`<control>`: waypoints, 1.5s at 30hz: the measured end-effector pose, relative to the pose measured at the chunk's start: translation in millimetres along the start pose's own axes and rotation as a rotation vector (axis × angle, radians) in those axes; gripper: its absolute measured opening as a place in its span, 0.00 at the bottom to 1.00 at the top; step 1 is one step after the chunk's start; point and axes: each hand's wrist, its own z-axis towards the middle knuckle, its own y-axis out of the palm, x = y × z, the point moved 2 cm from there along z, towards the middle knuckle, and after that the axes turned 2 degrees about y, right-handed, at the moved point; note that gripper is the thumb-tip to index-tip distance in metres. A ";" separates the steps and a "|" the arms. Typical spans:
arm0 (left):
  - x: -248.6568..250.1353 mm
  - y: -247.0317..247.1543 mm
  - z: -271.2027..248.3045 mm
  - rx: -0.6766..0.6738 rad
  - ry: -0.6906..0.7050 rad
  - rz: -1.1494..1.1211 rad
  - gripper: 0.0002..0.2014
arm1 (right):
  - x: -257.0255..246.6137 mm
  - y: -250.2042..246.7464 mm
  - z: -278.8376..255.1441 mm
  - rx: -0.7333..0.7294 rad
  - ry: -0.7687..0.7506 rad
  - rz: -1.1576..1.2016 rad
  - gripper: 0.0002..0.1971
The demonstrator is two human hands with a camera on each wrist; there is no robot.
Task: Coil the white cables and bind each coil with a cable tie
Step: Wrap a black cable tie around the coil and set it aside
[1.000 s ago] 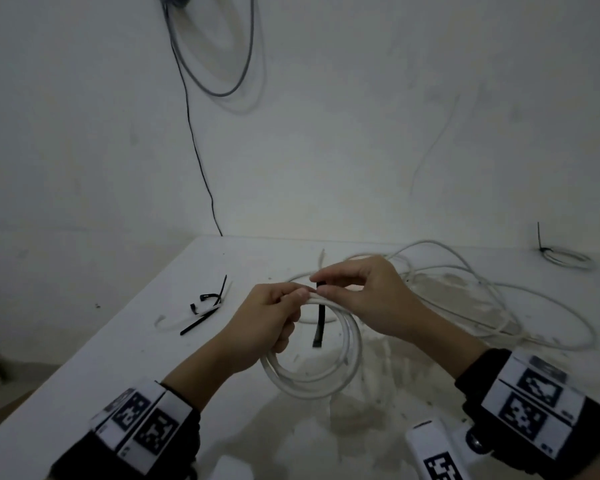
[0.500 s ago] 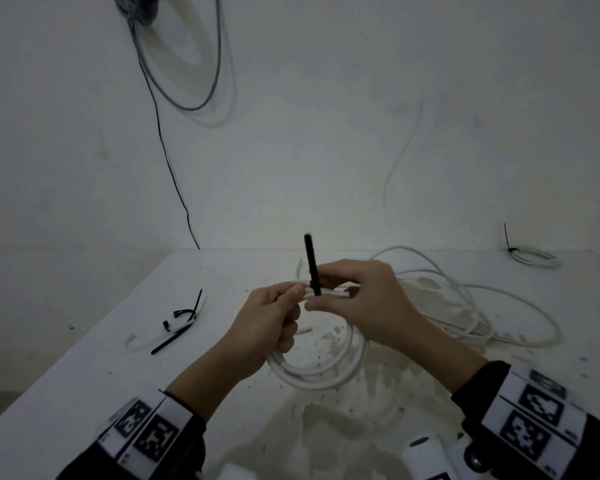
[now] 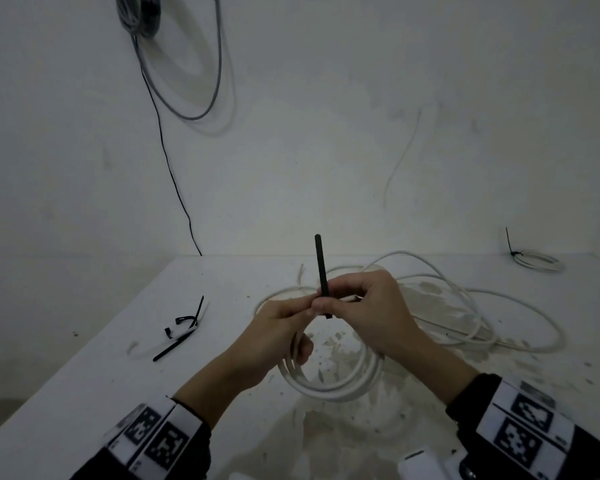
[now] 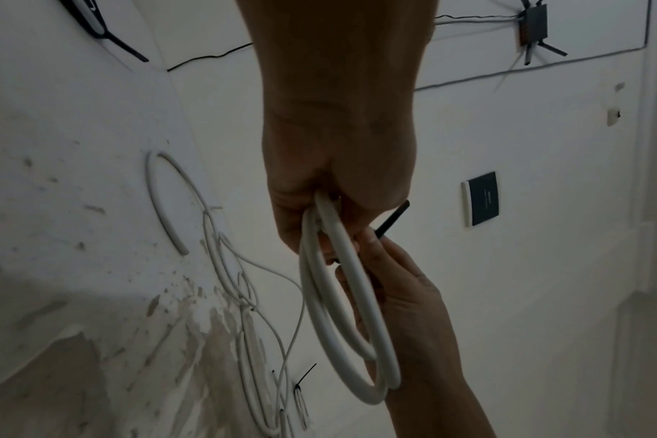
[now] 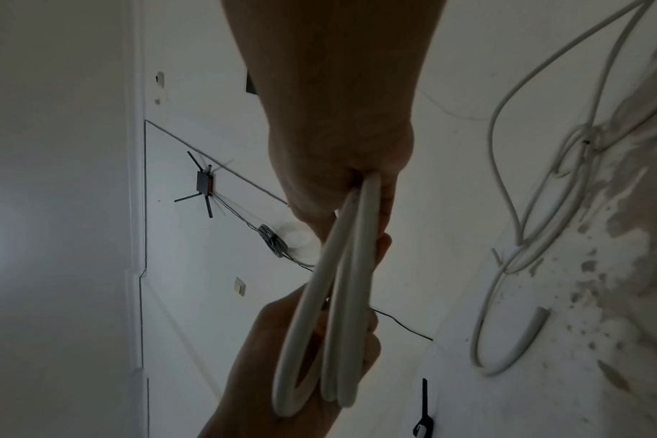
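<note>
Nearest the camera, both wrists wear black sleeves with white marker cuffs. Above the white, paint-flecked tabletop [image 3: 84, 375] the left hand [image 3: 278, 327] grips the coil of thick white cable [image 3: 329, 389] at its top, fingers curled round the bundled turns, so the loops hang down below the fist. The right hand [image 3: 371, 310] meets it at the same spot, thumb and fingers pinching a black plastic cable tie [image 3: 321, 268] against the coil; the tie's free end stands almost upright above the knuckles. In the left wrist view the tie [image 4: 392, 217] pokes out between the two hands, beside the coil [image 4: 342, 296]. To the left on the tabletop lie a few loose black cable ties [image 3: 181, 330]. Behind the hands sprawls a tangle of thinner white cable [image 3: 465, 306], uncoiled. At the far right corner rests a small white coil already bound with a black tie [image 3: 534, 261]. On the wall hangs a grey cable loop [image 3: 187, 81]
</note>
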 end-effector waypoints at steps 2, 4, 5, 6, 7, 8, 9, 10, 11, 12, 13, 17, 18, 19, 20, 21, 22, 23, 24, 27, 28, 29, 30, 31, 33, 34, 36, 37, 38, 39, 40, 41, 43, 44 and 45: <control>-0.3 2.6 -1.1 -0.006 0.033 0.053 0.14 | 0.7 -1.0 -0.7 -0.002 0.006 0.019 0.05; -1.8 6.7 -0.8 0.037 0.092 0.138 0.13 | 0.0 -1.7 -1.6 0.014 0.009 0.046 0.03; -3.3 8.3 0.4 0.091 0.124 0.176 0.12 | -0.3 -2.1 -1.4 0.036 0.006 0.050 0.02; -4.7 9.4 2.0 0.157 0.155 0.208 0.12 | -0.8 -2.4 -0.9 0.056 0.005 0.051 0.01; -6.3 9.9 3.7 0.222 0.185 0.234 0.12 | -1.4 -2.6 -0.1 0.075 0.009 0.049 0.01; -6.6 10.6 5.2 0.273 0.213 0.256 0.11 | -2.2 -2.8 0.8 0.085 0.022 0.053 0.02; -6.7 10.8 6.9 0.313 0.234 0.276 0.11 | -3.9 -3.3 1.7 0.085 0.038 0.062 0.04; -6.4 10.2 8.7 0.346 0.244 0.282 0.11 | -5.8 -4.0 2.3 0.078 0.052 0.068 0.04; -5.5 9.0 10.6 0.373 0.244 0.272 0.11 | -9.0 -5.1 2.3 0.071 0.056 0.072 0.05; -4.7 7.0 12.8 0.393 0.239 0.250 0.12 | -11.7 -5.8 2.1 0.069 0.052 0.085 0.05; -3.5 4.9 14.7 0.403 0.230 0.227 0.13 | -14.6 -6.6 1.5 0.077 0.040 0.112 0.04; 1.2 2.9 16.7 0.402 0.170 0.186 0.15 | -20.6 -9.2 1.6 0.149 0.022 0.312 0.15; 2.5 2.9 16.9 0.400 0.150 0.171 0.16 | -22.9 -8.5 1.2 0.167 0.033 0.338 0.13; 3.7 2.6 17.2 0.400 0.136 0.159 0.16 | -24.6 -7.8 0.9 0.178 0.054 0.350 0.09; 5.1 1.9 17.8 0.405 0.129 0.152 0.16 | -26.8 -6.9 0.3 0.179 0.088 0.354 0.07; 6.7 0.9 18.7 0.414 0.131 0.149 0.15 | -26.6 -6.5 0.4 0.169 0.128 0.347 0.10; 8.3 -0.2 19.3 0.426 0.141 0.152 0.15 | -26.9 -5.4 0.9 0.145 0.177 0.342 0.14; 10.0 -1.0 19.5 0.438 0.158 0.167 0.15 | -26.2 -5.0 2.0 0.120 0.228 0.336 0.16; 11.5 -1.2 19.4 0.447 0.181 0.191 0.14 | -26.6 -5.1 2.8 0.098 0.283 0.330 0.17; 15.2 0.6 16.8 0.455 0.243 0.280 0.14 | -26.7 -7.2 6.0 0.043 0.371 0.273 0.15; 16.2 1.3 16.1 0.458 0.265 0.316 0.14 | -27.8 -8.3 6.3 0.022 0.377 0.234 0.14; 17.3 2.1 15.3 0.462 0.285 0.345 0.14 | -29.2 -9.1 6.3 0.001 0.371 0.205 0.13; 18.5 2.6 14.8 0.468 0.301 0.362 0.13 | -31.5 -9.7 5.9 -0.017 0.363 0.190 0.13; 19.0 3.1 15.2 0.473 0.313 0.366 0.13 | -33.2 -10.4 5.6 -0.031 0.354 0.187 0.12; 19.3 3.6 16.4 0.478 0.327 0.355 0.12 | -35.6 -11.0 4.5 -0.049 0.343 0.196 0.13; 19.2 3.8 16.8 0.478 0.331 0.351 0.12 | -36.6 -11.3 3.9 -0.051 0.343 0.200 0.13; 19.1 5.3 17.3 0.477 0.341 0.357 0.13 | -36.8 -11.6 3.9 -0.048 0.345 0.202 0.13; 19.1 6.3 17.0 0.474 0.352 0.368 0.13 | -36.1 -11.8 4.3 -0.045 0.348 0.197 0.14; 19.3 7.5 16.8 0.471 0.366 0.379 0.13 | -36.0 -12.0 4.1 -0.042 0.353 0.190 0.14; 19.0 8.3 16.5 0.468 0.379 0.389 0.13 | -35.6 -12.3 4.3 -0.041 0.358 0.185 0.14; 18.8 8.9 16.1 0.464 0.393 0.400 0.13 | -35.4 -12.5 4.2 -0.043 0.364 0.184 0.14; 18.6 9.1 15.9 0.457 0.412 0.417 0.13 | -35.6 -12.8 4.1 -0.048 0.372 0.189 0.14; 18.1 8.6 15.1 0.438 0.473 0.480 0.14 | -35.9 -13.0 3.3 -0.060 0.394 0.208 0.15; 17.5 7.6 14.4 0.432 0.513 0.514 0.14 | -35.2 -12.6 3.4 -0.063 0.409 0.216 0.15; 17.0 6.2 13.7 0.429 0.551 0.548 0.13 | -34.2 -12.3 3.7 -0.061 0.431 0.220 0.14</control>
